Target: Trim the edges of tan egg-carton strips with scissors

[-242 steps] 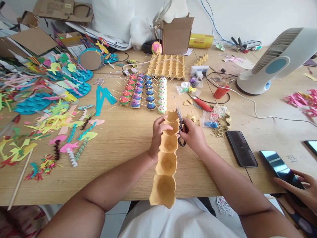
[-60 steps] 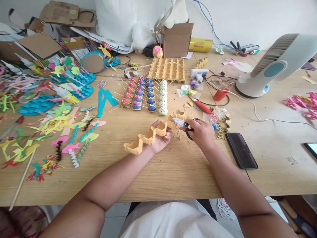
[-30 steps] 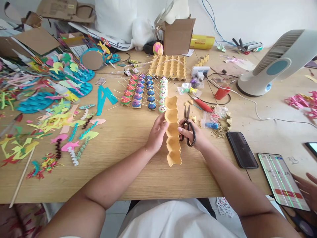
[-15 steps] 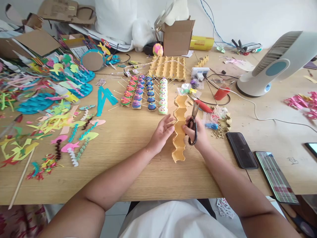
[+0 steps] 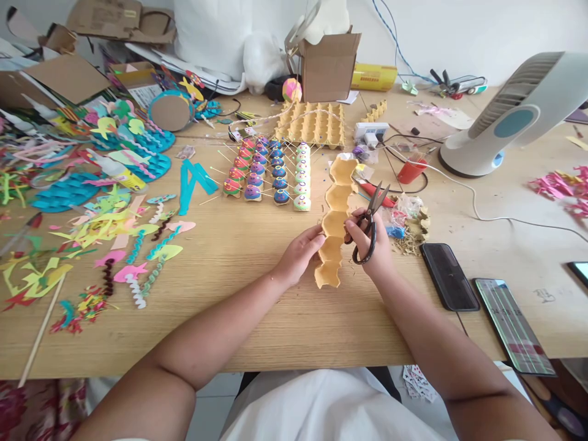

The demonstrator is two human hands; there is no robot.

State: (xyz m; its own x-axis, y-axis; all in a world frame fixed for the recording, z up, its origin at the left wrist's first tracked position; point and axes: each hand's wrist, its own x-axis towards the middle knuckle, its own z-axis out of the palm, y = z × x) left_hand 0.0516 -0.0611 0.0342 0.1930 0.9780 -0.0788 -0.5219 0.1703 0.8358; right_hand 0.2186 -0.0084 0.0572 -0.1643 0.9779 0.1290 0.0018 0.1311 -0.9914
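A yellow egg-carton strip (image 5: 335, 223), its row of cups facing up, is held above the table between my hands. My left hand (image 5: 301, 254) pinches its left edge, thumb on top. My right hand (image 5: 374, 248) is closed around black-handled scissors (image 5: 370, 223), whose blades are parted and point up and away; its fingers are at the strip's right edge. Beyond the strip stand painted egg-carton rows: white (image 5: 302, 177), blue (image 5: 280, 177), purple (image 5: 255, 177) and red (image 5: 235, 171), with thin sticks poking out.
Coloured paper cutouts (image 5: 133, 272) and blue egg-tray pieces (image 5: 68, 191) cover the left side. An uncut egg tray (image 5: 312, 125) lies at the back. To the right are plastic bags with carton scraps (image 5: 408, 223), a black phone (image 5: 449, 277), a lit phone (image 5: 513, 324) and a fan (image 5: 500, 116).
The strip has tilted and its far end has risen. My left fingers, spread beside it before, now grip its edge. The scissors have shifted slightly right.
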